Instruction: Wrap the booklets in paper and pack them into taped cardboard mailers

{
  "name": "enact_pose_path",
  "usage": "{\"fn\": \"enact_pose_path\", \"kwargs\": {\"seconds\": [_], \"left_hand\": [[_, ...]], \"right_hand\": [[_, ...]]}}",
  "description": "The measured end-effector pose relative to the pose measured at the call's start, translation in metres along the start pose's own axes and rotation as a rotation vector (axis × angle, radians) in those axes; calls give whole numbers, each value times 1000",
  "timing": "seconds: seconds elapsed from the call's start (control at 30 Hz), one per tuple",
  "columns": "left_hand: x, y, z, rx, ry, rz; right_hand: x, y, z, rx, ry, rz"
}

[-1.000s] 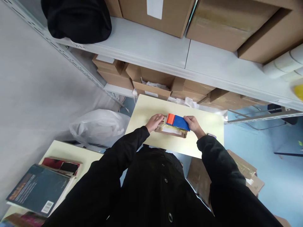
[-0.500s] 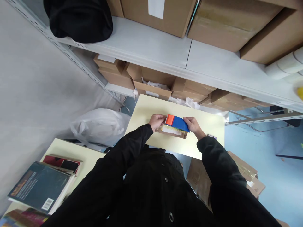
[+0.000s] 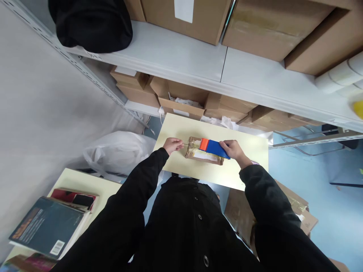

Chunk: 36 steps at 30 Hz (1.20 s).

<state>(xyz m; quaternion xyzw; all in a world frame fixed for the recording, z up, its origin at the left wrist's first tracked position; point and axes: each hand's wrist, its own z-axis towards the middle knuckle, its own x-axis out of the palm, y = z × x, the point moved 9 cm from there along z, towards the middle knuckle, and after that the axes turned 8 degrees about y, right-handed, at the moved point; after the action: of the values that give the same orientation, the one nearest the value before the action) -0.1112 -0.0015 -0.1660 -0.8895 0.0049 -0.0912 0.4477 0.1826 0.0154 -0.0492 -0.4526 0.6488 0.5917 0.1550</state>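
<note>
A small cardboard box (image 3: 208, 157), with clear tape and a white label on top, lies on the pale yellow table (image 3: 177, 164). Over its upper side rests a blue and orange tape dispenser (image 3: 217, 148), gripped at its right end by my right hand (image 3: 233, 149). To the left of the box, my left hand (image 3: 173, 145) is closed in a pinch. A thin clear strip of tape (image 3: 185, 144) stretches from those fingertips toward the box; where its other end lies is hard to see.
Shelving with cardboard boxes (image 3: 184, 22) and a black bag (image 3: 93, 26) rises behind the table. At left are a white plastic bag (image 3: 121, 151) and a side table with books (image 3: 47, 224). Flattened cardboard (image 3: 295, 204) lies on the floor at right.
My left hand has moved left, away from the dispenser and box, with a strip of tape now showing between. The dispenser in my right hand has shifted slightly right, uncovering the box's left end.
</note>
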Motion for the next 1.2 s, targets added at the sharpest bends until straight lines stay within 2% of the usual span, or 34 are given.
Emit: {"fn": "enact_pose_path", "kwargs": {"seconds": [0.13,0.37,0.5,0.6,0.67,0.77,0.87,0.97,1.07,1.2], "left_hand": [[2,11,14,52,-67,76],[24,38,23,154,-162,163],[15,44,17,177,-197,389],[11,29,9,240,-83,702],[21,9,1,336,47,910],[62,-20,-13,540,279,1276],[100,-31,-16,603,402,1489],[118,-25,-10,531,441,1583],[117,-17,-5,451,413,1643],[114,-15,-5,419,369,1695]], "right_hand": [[5,6,3,2,-24,-65],[7,7,1,10,-59,-70],[6,8,0,15,-58,-62],[6,7,1,18,-46,-70],[7,6,2,22,-34,-80],[8,4,4,23,-14,-83],[9,5,4,21,-6,-80],[10,8,4,7,10,-91],[13,9,5,7,46,-145],[15,5,4,56,104,-246]]}}
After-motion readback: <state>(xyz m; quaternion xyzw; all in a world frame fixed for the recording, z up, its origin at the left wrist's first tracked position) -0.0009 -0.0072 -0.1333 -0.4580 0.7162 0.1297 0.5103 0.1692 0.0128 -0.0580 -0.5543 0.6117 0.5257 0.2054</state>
